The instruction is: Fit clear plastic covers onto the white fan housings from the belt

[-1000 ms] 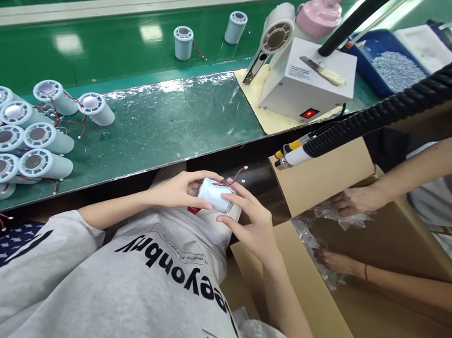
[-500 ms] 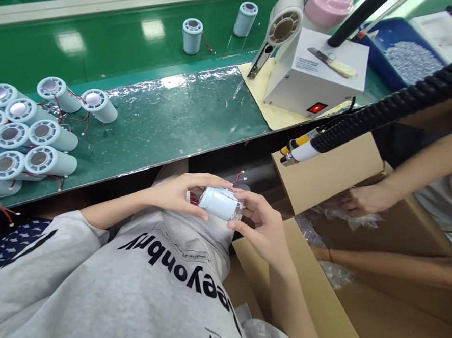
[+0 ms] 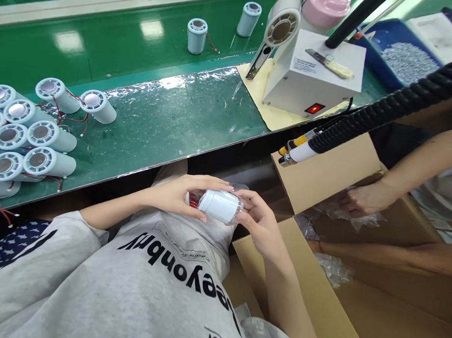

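Above my lap, a light blue cylinder (image 3: 220,206) lies on its side between my two hands, with clear plastic film (image 3: 232,219) around its right end. My left hand (image 3: 180,194) is closed round its left end, fingers over the top and thumb underneath. Red wire (image 3: 193,199) shows beside the left palm. My right hand (image 3: 257,217) pinches the film at the cylinder's right end with thumb and fingers. On the green bench (image 3: 156,119) to the left lie several similar cylinders (image 3: 44,134) with slotted ends and red and black wires.
Two more cylinders (image 3: 197,37) stand on the green surface beyond. A white box (image 3: 311,82) with a lit red switch carries a knife (image 3: 330,64). A black ribbed hose (image 3: 391,100) crosses at right. A co-worker's hands reach into a cardboard box (image 3: 393,307) with clear plastic bags (image 3: 332,270).
The cylinder has turned slightly, and the wire ends that stuck out above it no longer show. My right hand has moved a little left. The co-worker's lower arm has shifted left.
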The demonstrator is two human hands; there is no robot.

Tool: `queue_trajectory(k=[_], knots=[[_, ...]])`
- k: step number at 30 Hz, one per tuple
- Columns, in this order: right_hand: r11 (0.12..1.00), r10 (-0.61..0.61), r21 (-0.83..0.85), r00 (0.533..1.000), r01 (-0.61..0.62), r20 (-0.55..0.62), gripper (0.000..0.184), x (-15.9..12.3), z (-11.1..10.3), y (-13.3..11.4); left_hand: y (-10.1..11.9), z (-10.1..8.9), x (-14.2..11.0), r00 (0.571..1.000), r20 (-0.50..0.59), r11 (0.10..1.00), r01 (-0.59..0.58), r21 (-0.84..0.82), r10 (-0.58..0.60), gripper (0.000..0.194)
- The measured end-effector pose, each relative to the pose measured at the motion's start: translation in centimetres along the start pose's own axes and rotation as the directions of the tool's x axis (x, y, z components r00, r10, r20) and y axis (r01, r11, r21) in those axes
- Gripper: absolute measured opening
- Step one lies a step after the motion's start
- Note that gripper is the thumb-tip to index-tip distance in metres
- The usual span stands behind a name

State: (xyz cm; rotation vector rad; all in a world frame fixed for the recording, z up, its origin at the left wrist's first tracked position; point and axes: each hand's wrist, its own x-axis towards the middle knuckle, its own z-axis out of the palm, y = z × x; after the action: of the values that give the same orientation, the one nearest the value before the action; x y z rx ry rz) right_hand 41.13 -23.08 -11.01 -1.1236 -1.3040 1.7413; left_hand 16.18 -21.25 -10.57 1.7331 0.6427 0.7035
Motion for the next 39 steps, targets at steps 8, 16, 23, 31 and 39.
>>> queue_trajectory(k=[8, 16, 23, 31, 39], knots=[[0.979, 0.16, 0.13, 0.987, -0.157, -0.012, 0.06, 0.5, 0.3, 0.4, 0.0, -0.1, -0.1, 1.0, 0.004, 0.999, -0.01, 0.034, 0.009, 0.071], [0.959, 0.237, 0.149, 0.97, -0.243, 0.058, 0.066, 0.8, 0.9, 0.2, -0.3, 0.0, -0.1, 0.997, 0.004, 0.996, -0.079, 0.04, 0.079, 0.073], [0.892, 0.369, 0.198, 0.908, -0.406, 0.201, 0.074, 0.9, 1.2, -0.4, -0.4, 0.2, -0.1, 0.992, -0.011, 0.992, -0.122, 0.025, 0.122, 0.072], [0.889, 0.398, 0.079, 0.846, -0.452, 0.356, 0.097, 0.7, 0.4, 1.1, 0.6, 1.0, -0.2, 0.996, -0.086, 0.999, 0.036, -0.041, -0.039, 0.064], [0.528, -0.643, -0.546, 0.726, 0.651, 0.244, 0.052, -0.2, -0.3, 1.8, 1.0, 0.8, -0.5, 0.959, -0.064, 0.937, 0.255, -0.239, -0.277, 0.073]])
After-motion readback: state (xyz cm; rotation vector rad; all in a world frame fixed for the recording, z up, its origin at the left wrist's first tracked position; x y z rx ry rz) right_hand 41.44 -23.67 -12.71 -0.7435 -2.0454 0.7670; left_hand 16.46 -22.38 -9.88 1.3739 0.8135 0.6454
